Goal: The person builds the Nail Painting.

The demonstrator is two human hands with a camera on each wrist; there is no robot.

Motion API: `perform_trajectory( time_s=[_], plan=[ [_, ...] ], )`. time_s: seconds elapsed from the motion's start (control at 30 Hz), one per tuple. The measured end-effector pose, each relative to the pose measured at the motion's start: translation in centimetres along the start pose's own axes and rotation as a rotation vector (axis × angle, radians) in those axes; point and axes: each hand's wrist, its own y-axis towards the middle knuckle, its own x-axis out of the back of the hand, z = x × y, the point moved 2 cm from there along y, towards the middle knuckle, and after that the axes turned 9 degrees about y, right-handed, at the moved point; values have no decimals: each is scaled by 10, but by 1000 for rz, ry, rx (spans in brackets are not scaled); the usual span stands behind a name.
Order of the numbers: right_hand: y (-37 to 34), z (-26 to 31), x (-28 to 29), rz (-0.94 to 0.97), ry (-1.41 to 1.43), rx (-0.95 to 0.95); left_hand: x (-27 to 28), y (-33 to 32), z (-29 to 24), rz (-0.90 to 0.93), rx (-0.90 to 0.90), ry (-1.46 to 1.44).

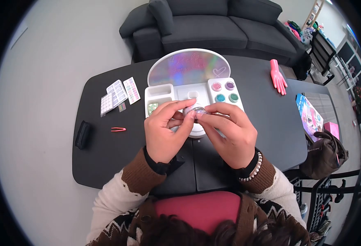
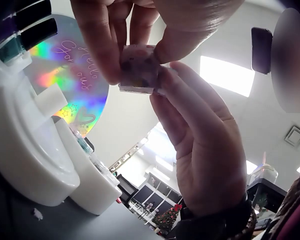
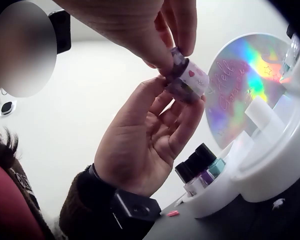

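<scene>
Both hands are raised over the front of a white nail-kit stand (image 1: 203, 91). Between them is a small, squat, clear purplish container (image 3: 182, 90) with a pale printed band that carries a red heart. My left hand (image 1: 164, 133) pinches one side of it between thumb and fingers. On the other side, my right hand (image 1: 233, 129) grips it with thumb and fingertips. In the left wrist view the container (image 2: 139, 67) is partly covered by the fingers. Behind the hands rises the stand's shiny rainbow back panel (image 1: 188, 65).
Several glitter pots (image 1: 220, 98) sit in the stand's right tray; black-capped bottles (image 3: 202, 160) show from the side. On the left lie plastic cases (image 1: 115, 93), a sticker sheet (image 1: 131, 90), pink tweezers (image 1: 118, 129) and a black pouch (image 1: 82, 134). A pink model hand (image 1: 277, 78) lies at right.
</scene>
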Motion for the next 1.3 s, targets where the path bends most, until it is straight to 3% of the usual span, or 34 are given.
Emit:
perform_trajectory(
  time_s=[0.4,0.6,0.67,0.73,0.93,1.0,1.03,1.13,1.2,1.27,1.3],
  plan=[
    [2,-7,0,-14,-91,6,-2,-1,6,15,59,-20],
    [10,-11,-5,61,-96,184,7,6,9,66,190,-451],
    [21,-6,-9,85,-84,194,20,11,6,84,200,-435],
    [33,-7,-15,152,-53,154,33,15,7,148,278,-375],
    [73,-11,-38,280,68,1,82,33,19,139,250,-200],
    [83,-20,-45,418,183,-323,102,42,34,15,91,0],
    [84,-30,-51,446,211,-370,107,44,39,-95,89,49],
    [76,-57,-70,477,105,-290,122,49,51,-74,105,306],
    [71,-66,-77,515,99,-315,127,51,61,-48,54,314],
    [67,-72,-83,522,94,-331,126,50,66,72,-144,616],
    [66,-72,-84,526,96,-330,125,51,67,138,-57,572]
  ],
)
